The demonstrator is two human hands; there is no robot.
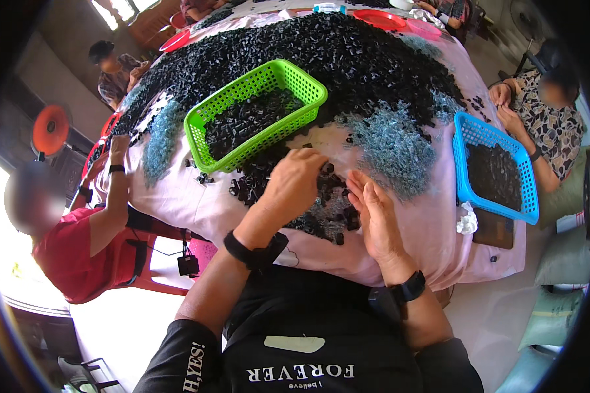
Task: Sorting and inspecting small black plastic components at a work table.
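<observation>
My left hand is closed above a small heap of black plastic pieces, its fingers curled toward my right hand. Whatever its fingertips hold, if anything, is too small to tell. Facing it is my right hand, its fingers stretched and slightly bent, the palm turned inward. Between and below both hands lie mixed black and clear bits on the pink cloth. Just beyond my left hand, a green perforated basket contains many black pieces. Past my right hand spreads a pile of clear bluish pieces.
A large black pile covers the far table. At right stand a blue basket of dark pieces and crumpled white tissue. One person in red sits left, another in a patterned shirt right; others sit farther back.
</observation>
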